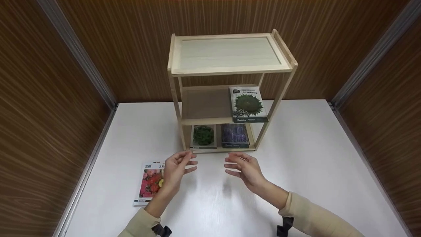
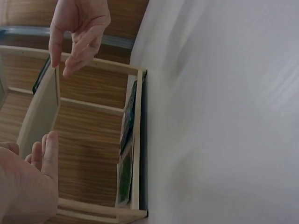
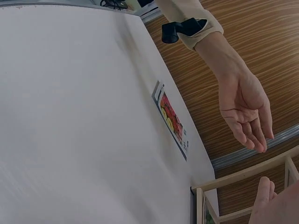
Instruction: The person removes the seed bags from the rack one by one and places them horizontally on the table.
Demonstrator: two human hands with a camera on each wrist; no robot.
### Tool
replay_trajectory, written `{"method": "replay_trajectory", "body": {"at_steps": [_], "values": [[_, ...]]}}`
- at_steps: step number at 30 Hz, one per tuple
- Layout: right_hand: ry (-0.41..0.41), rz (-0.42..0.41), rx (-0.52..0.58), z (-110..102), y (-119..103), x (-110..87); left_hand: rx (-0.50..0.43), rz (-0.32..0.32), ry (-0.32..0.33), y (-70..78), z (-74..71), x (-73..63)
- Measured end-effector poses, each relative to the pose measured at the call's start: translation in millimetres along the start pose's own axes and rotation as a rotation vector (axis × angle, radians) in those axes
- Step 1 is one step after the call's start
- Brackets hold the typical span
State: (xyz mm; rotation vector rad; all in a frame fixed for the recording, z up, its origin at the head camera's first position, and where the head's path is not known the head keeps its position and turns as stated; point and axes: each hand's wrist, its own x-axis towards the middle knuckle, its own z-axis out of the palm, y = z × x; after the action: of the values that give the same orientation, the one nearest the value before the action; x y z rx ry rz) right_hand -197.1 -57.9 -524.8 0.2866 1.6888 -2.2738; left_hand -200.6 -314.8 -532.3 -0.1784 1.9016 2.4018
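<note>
Both hands hover in front of a small wooden shelf rack (image 1: 230, 70), fingers loosely bent and nothing held. The left hand (image 1: 176, 169) is nearest the rack's lower left corner and overlaps a seed packet with red and pink flowers (image 1: 149, 184) lying on the table. Facing it across a gap is the right hand (image 1: 248, 171), before the lower right part of the rack. On the bottom shelf lie a green-leaf packet (image 1: 203, 135) and, to its right, a purple-flower packet (image 1: 235, 134). A packet with a green sunflower-like head (image 1: 248, 103) rests at the right of the middle shelf.
The rack's top panel (image 1: 227, 52) is pale, with raised side rails. It stands at the back of a white table (image 1: 306, 158). Wood-grain walls (image 1: 46, 108) with metal edge strips enclose the table at the left, back and right.
</note>
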Motion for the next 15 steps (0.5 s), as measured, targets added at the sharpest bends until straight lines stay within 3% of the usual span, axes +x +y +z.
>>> {"method": "replay_trajectory", "body": {"at_steps": [7,15], "values": [[0.064,-0.026,0.029,-12,-20,-3.8,-0.051,-0.010,-0.062,1.2,31.7,6.3],[0.083,-0.065,-0.007,-27,-47,-3.2,-0.094,-0.020,-0.072,7.2,60.3,17.1]]}}
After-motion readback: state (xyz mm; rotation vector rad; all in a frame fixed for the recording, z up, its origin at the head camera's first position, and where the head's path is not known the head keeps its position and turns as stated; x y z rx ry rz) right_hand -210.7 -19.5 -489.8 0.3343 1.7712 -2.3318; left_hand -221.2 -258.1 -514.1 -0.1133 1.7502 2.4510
